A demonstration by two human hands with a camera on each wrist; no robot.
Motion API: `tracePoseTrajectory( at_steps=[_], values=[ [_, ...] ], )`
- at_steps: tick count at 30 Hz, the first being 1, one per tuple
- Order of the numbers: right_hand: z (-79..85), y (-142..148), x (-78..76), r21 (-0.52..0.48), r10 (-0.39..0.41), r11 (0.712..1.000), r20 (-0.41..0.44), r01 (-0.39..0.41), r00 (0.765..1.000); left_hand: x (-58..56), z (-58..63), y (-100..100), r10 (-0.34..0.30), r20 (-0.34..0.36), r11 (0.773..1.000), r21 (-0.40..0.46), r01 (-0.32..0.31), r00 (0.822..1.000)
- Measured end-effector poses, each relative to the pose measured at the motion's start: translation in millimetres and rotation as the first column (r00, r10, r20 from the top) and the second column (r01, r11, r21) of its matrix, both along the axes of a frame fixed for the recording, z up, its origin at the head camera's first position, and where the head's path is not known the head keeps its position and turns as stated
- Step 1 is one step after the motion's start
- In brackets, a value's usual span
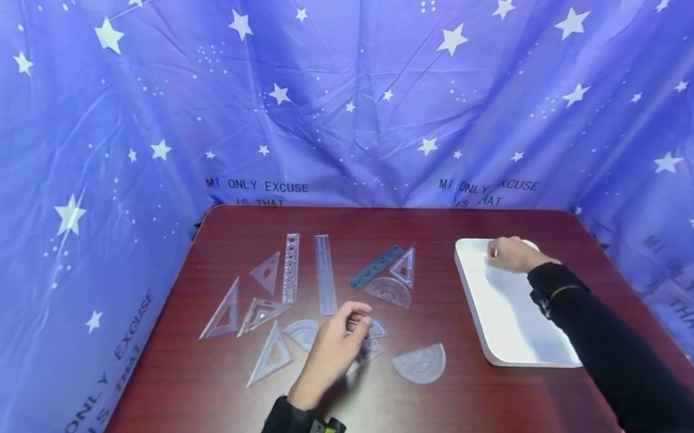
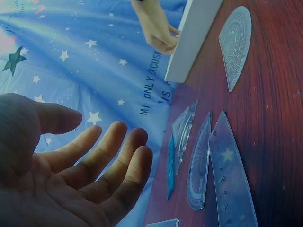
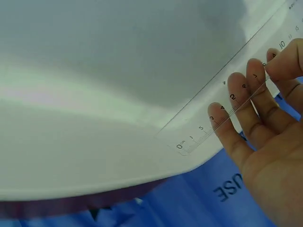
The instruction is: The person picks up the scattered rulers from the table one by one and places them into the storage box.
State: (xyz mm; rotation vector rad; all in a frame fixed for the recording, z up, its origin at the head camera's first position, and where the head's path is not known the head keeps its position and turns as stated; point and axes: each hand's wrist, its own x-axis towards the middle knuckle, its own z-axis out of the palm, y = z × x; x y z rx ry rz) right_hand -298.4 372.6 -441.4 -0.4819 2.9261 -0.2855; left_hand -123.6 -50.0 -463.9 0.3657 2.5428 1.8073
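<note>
My right hand is over the far end of a white tray. It pinches a clear ruler between the thumb and the fingers; the ruler hardly shows in the head view. My left hand hovers over the table with loosely bent fingers and nothing in them. Beneath and around it lie a clear protractor and a partly hidden clear piece with blue marks. A semicircular protractor lies to its right.
Several clear set squares lie at the left of the brown table. Behind them are a ruler with holes and a plain ruler. A dark blue ruler, a small set square and a protractor lie near the middle.
</note>
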Motion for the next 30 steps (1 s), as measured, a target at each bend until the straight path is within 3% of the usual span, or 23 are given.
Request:
tracePoseTrajectory(
  at_steps=[6,16,25,30],
  values=[
    [-13.7,2.3,-4.6,-0.02,0.025,0.999,0.024,-0.025,0.999,1.5,-1.8,-0.5,-0.013,-0.017,0.997,-0.071,0.012,1.0],
    [-30.6,7.1,-8.1,-0.102,0.018,0.994,-0.049,-0.023,0.999,3.5,-1.2,-4.4,0.014,-0.008,0.993,-0.121,-0.015,1.0],
    [-23.2,2.0,-3.4,-0.082,0.051,0.995,-0.105,-0.06,0.993,5.2,-1.4,-9.2,0.024,-0.042,0.989,-0.143,-0.03,0.999],
    [-0.7,4.4,0.7,-0.117,0.057,0.99,-0.14,-0.074,0.988,5.7,0.0,-17.0,0.048,-0.045,0.985,-0.162,-0.054,0.998]
  ],
)
